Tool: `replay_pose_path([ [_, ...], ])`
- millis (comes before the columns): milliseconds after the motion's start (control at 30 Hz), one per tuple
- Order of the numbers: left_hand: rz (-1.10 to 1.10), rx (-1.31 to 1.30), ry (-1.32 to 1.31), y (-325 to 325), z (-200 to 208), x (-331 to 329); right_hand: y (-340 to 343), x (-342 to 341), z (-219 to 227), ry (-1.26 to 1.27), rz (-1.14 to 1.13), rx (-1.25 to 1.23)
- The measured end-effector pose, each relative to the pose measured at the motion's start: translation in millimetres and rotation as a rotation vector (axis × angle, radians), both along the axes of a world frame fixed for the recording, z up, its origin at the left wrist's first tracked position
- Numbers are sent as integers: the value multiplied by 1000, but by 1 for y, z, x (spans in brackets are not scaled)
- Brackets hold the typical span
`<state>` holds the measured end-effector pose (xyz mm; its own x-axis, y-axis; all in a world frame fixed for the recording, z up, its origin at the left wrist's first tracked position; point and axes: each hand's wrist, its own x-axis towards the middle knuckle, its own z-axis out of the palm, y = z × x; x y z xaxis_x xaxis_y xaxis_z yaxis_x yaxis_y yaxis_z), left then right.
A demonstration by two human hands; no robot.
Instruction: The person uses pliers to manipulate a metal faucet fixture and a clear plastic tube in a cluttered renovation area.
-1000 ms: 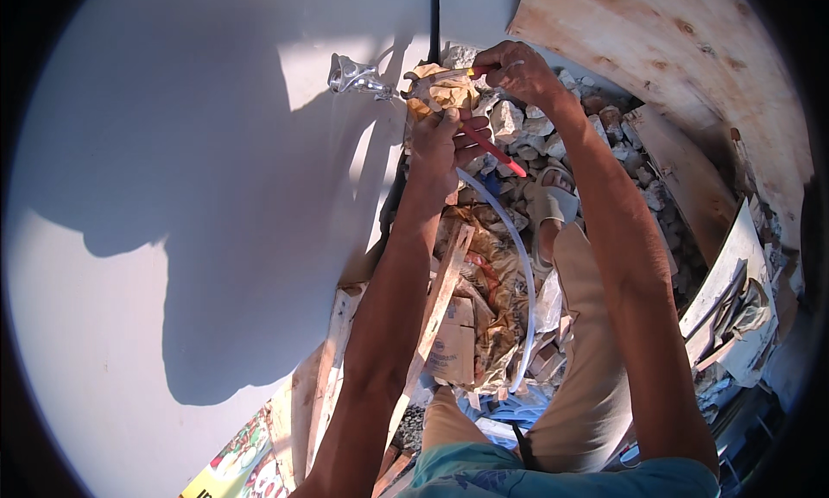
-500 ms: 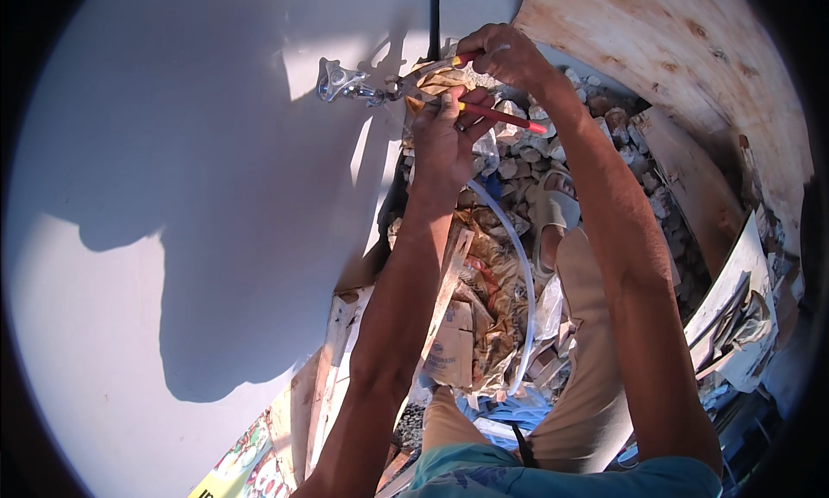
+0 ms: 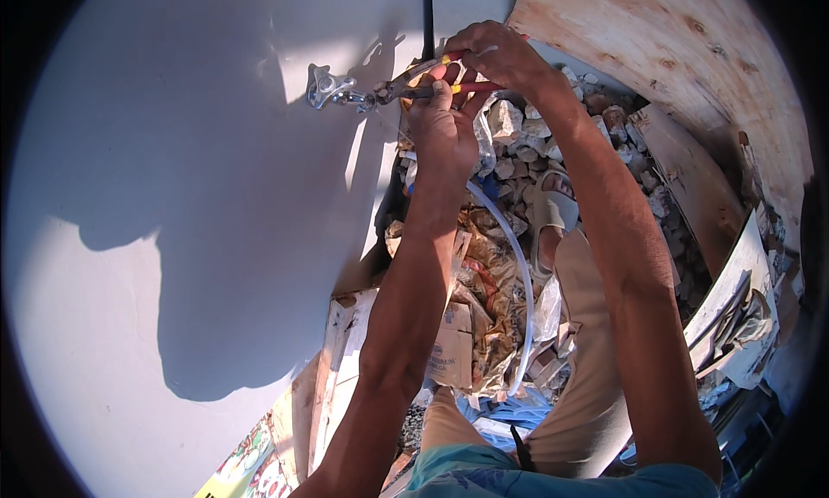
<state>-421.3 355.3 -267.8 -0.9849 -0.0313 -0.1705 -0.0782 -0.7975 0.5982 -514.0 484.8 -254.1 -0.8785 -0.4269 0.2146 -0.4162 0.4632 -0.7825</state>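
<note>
A chrome tap (image 3: 326, 85) with a star-shaped knob sticks out from the pale wall at upper left. Long-handled pliers (image 3: 408, 91) with red and yellow grips have their jaws at the tap's right end. My left hand (image 3: 445, 140) is closed on the pliers from below, its thumb on the lower arm and the fingers partly hidden behind. From above, my right hand (image 3: 503, 59) grips the red handles, its knuckles covering their ends. Whether the jaws are clamped on the tap's fitting is too small to tell.
Broken stones (image 3: 516, 140) lie below my hands. A clear hose (image 3: 525, 278) curves over crumpled brown paper sacks (image 3: 484, 317) beside my legs. A plywood sheet (image 3: 665, 58) leans at upper right, and wood boards (image 3: 332, 351) stand along the wall (image 3: 216, 153).
The pliers' handles have come closer together as my right hand moved slightly left. The lower handle, spread apart before, now runs up under my right hand.
</note>
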Motion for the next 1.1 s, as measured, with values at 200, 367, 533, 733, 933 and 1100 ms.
replay_pose_path([
  [200,-2,43,-70,4,10,-7,7,-6,-3,477,85,323],
  [367,-6,116,-26,-7,2,-12,-16,0,14,354,-12,483],
  [533,26,133,-83,-9,1,-18,-24,1,23,309,-32,561],
  [733,79,264,-192,-5,1,-27,-9,-3,12,481,-51,527],
  [933,146,263,-216,-5,4,-28,4,9,25,583,-56,653],
  [1100,103,172,-159,-7,10,-23,11,13,23,550,-35,749],
])
